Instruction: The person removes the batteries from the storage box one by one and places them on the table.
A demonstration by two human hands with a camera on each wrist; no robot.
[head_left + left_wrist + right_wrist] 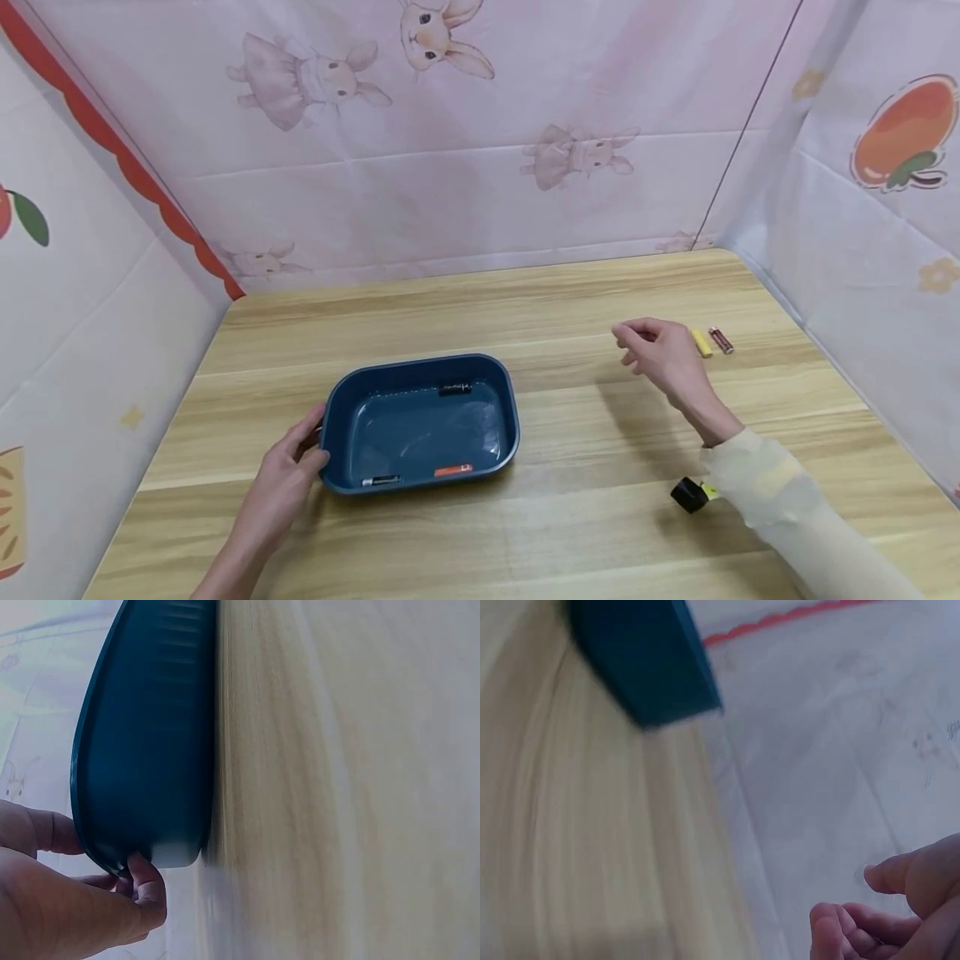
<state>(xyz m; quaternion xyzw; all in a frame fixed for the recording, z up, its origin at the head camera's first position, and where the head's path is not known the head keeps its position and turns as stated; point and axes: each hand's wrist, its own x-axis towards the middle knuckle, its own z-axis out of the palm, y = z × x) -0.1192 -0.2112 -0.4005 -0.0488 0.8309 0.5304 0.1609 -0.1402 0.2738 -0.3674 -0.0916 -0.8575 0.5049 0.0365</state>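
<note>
My left hand (288,467) grips the left end of a dark blue rectangular basin (420,363), with the thumb at its rim. The left wrist view shows the fingers of the left hand (82,900) curled at the basin's rim and wall (150,735). Inside the basin lie a black battery (454,389) at the back, a black-and-silver battery (381,481) at the front left and an orange battery (453,470) at the front right. My right hand (660,354) hovers right of the basin, fingers loosely bent and holding nothing. In the right wrist view, its thumb and fingers stand apart.
Just behind the right hand, a yellow battery (701,343) and a dark red battery (722,340) lie on the wooden table (570,517). By the right sleeve is a small black object (689,495) with a yellow-green part. Printed cloth walls (465,208) enclose the table's back and sides.
</note>
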